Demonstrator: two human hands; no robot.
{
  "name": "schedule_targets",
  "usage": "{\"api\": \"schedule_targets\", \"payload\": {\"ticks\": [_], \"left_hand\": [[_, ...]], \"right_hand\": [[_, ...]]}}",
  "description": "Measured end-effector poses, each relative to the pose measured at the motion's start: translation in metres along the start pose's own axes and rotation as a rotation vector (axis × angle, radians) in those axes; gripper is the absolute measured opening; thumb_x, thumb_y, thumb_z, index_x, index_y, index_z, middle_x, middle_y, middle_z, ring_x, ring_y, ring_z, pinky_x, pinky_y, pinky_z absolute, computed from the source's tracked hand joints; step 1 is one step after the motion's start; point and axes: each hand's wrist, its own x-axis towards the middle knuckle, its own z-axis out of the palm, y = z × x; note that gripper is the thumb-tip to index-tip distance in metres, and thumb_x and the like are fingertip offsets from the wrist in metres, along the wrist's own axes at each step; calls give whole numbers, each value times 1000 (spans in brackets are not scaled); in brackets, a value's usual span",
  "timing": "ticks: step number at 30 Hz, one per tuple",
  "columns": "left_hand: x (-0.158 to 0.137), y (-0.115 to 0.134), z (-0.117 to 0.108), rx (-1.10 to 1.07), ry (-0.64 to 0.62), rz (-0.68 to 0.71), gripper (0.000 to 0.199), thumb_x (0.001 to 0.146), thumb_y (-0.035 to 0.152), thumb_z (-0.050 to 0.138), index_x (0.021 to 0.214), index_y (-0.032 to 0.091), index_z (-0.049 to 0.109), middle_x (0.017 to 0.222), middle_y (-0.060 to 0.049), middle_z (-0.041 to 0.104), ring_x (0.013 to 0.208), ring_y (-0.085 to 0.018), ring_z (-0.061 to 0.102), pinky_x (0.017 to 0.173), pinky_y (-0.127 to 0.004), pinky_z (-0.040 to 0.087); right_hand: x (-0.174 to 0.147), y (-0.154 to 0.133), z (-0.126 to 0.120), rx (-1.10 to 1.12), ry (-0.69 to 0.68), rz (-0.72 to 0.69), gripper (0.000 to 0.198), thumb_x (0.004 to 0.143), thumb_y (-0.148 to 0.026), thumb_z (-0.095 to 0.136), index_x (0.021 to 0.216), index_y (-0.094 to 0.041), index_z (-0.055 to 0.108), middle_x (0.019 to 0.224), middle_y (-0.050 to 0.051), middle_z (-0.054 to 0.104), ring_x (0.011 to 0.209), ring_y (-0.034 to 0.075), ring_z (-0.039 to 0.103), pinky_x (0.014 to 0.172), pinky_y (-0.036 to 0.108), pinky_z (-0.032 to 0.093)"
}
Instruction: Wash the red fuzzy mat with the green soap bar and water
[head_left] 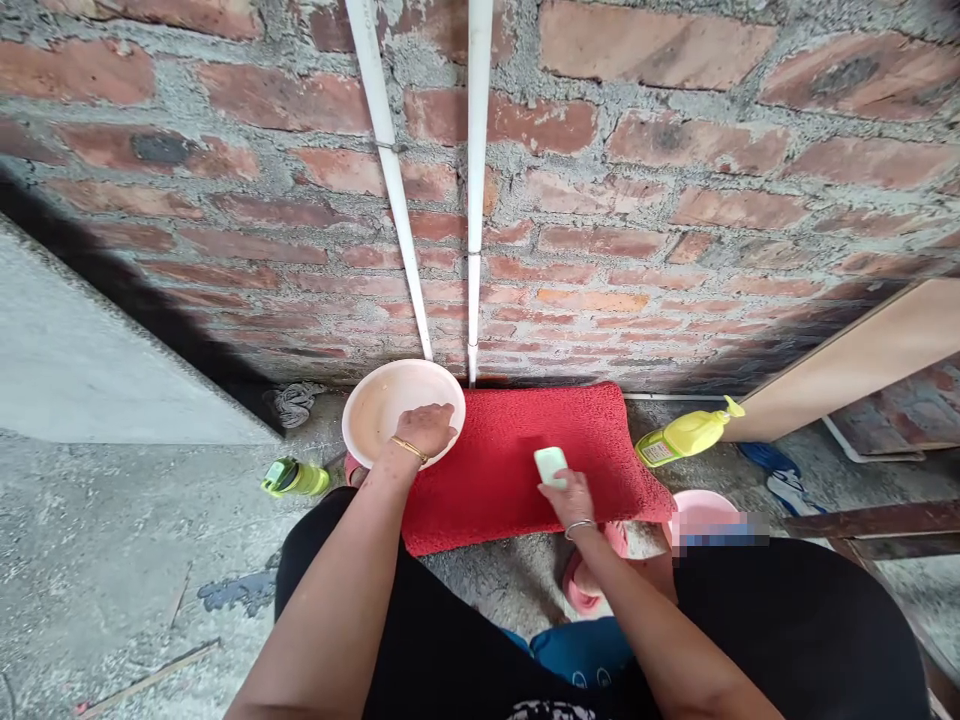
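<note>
A red mat (517,460) lies flat on the concrete floor against a brick wall. My right hand (570,497) presses a pale green bar of soap (550,465) onto the mat's middle. My left hand (426,428) reaches into a pink basin (382,395) at the mat's left end, fingers dipped in the water inside. Both wrists carry bangles.
A yellow squeeze bottle (686,435) lies on its side right of the mat. A small green bottle (294,478) lies left of the basin. Two white pipes (475,200) run down the wall. A pink sandal (581,585) and a wooden board (847,360) are nearby.
</note>
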Motion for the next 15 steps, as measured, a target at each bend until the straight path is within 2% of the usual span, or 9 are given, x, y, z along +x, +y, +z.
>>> {"api": "schedule_targets", "payload": {"ticks": [4, 7, 9, 11, 13, 15], "left_hand": [[-1, -7, 4, -5, -14, 4, 40, 91, 33, 47, 129, 23, 53, 133, -12, 59, 120, -27, 56, 96, -43, 45], [-1, -12, 8, 21, -32, 1, 41, 91, 32, 47, 130, 23, 52, 133, -12, 59, 122, -26, 55, 99, -42, 43], [0, -13, 9, 41, -34, 2, 41, 91, 33, 47, 131, 22, 51, 133, -12, 59, 123, -26, 54, 100, -43, 43], [2, -12, 8, 53, -25, 16, 42, 91, 33, 47, 132, 22, 51, 134, -12, 58, 123, -27, 55, 100, -44, 43], [4, -9, 6, 61, -20, 38, 42, 92, 32, 46, 132, 21, 51, 134, -12, 58, 121, -27, 55, 99, -44, 44], [5, -5, 4, 71, -26, 54, 42, 92, 32, 45, 131, 21, 51, 134, -13, 57, 121, -27, 56, 98, -44, 45]], "right_hand": [[-34, -80, 52, -112, -376, -337, 31, 64, -29, 76, 93, -24, 66, 104, 4, 58, 94, 22, 57, 84, 33, 44], [-44, -108, 64, -221, -500, -506, 35, 65, -26, 77, 98, -25, 66, 109, 5, 57, 101, 24, 54, 90, 36, 40], [-38, -106, 62, -270, -519, -550, 36, 67, -28, 76, 101, -25, 66, 112, 6, 56, 102, 24, 53, 92, 38, 38], [-21, -88, 54, -246, -478, -513, 37, 66, -29, 76, 101, -24, 66, 110, 6, 56, 100, 23, 54, 91, 36, 39], [-1, -58, 40, -177, -382, -418, 36, 64, -29, 75, 99, -23, 67, 106, 5, 57, 97, 21, 55, 88, 33, 42], [19, -20, 21, -83, -227, -257, 36, 62, -31, 75, 96, -23, 67, 102, 3, 58, 89, 19, 58, 84, 31, 45]]}}
